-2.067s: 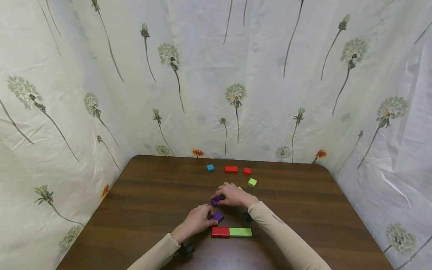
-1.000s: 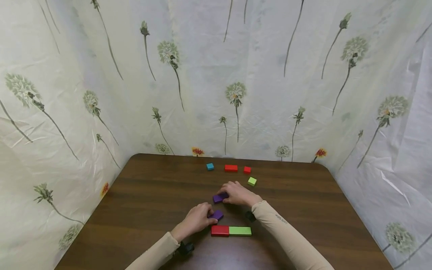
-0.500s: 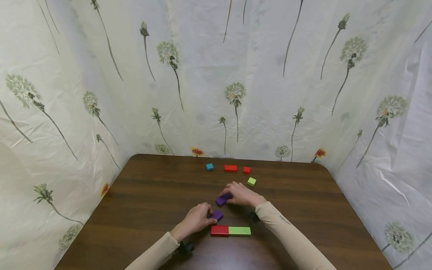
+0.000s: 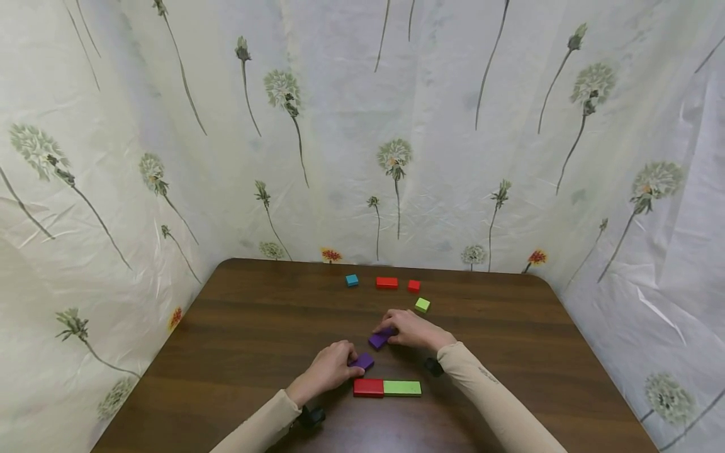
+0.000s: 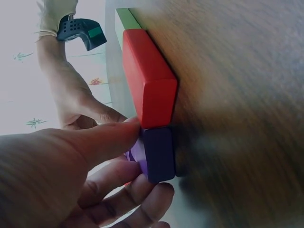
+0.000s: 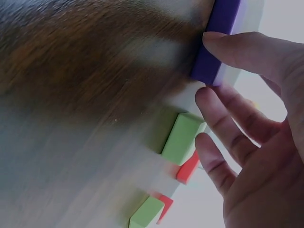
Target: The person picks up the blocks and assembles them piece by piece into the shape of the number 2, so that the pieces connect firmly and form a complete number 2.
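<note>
My left hand [image 4: 328,368] pinches one end of a purple block [image 4: 364,361] between thumb and fingers. This block lies slanted on the table, just beyond a red block [image 4: 368,387]. End to end with the red block sits a long lime green block [image 4: 402,388]. Farther out, my right hand [image 4: 416,330] pinches a second purple block [image 4: 378,340], its thumb [image 6: 218,45] on the near side. That block is also slanted and stands apart from the first. The right hand covers part of it in the head view.
Toward the back of the brown table [image 4: 272,296] lie a blue block [image 4: 352,280], a long red block [image 4: 387,283], a small red block [image 4: 414,286] and a small green block [image 4: 422,305]. Another green block [image 6: 183,137] shows by the right fingers. Patterned curtains surround the table.
My right hand has moved right and a little nearer with its purple block, which has turned to a steeper slant. The left hand and its block have stayed in place.
</note>
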{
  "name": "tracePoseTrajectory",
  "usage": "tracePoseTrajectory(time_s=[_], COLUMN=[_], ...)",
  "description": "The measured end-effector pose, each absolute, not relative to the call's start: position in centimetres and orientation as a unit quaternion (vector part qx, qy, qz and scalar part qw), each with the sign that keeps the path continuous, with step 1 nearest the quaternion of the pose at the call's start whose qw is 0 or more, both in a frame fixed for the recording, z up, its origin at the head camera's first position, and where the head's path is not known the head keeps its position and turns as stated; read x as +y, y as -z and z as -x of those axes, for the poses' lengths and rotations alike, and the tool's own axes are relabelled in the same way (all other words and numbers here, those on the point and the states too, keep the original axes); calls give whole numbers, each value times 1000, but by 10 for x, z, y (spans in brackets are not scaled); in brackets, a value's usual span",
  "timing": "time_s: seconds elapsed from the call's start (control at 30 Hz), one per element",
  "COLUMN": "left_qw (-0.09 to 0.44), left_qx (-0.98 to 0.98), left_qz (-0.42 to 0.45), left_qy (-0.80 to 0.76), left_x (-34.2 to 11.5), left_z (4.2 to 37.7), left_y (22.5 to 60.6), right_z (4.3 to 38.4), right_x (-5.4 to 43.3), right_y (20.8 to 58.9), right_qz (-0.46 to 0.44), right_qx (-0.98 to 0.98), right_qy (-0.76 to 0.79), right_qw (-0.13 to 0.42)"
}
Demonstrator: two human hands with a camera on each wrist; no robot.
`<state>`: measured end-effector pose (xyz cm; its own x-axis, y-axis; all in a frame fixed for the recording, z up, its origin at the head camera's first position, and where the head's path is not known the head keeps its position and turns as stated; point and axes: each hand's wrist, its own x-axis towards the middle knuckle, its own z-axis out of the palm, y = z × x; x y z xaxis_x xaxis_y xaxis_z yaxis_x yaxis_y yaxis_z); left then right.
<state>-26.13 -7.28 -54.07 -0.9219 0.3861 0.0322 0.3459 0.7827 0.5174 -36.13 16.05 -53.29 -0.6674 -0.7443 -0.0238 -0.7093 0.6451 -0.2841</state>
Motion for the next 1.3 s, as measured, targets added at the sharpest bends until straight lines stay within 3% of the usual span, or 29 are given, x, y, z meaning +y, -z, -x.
tracePoseTrajectory(time_s=[0.97, 1.3], left_qw=[55, 39], left_qx=[928, 927], left_qz=[-167, -160], left_qy=[-329, -338], left_x=[-70, -68], left_z=[261, 262], left_y=[542, 545], right_z=[349, 346], right_x=[167, 166], right_y=[538, 539], right_qz=[400, 402], right_qx=[909, 907], right_qy=[111, 112], right_qw=[45, 48])
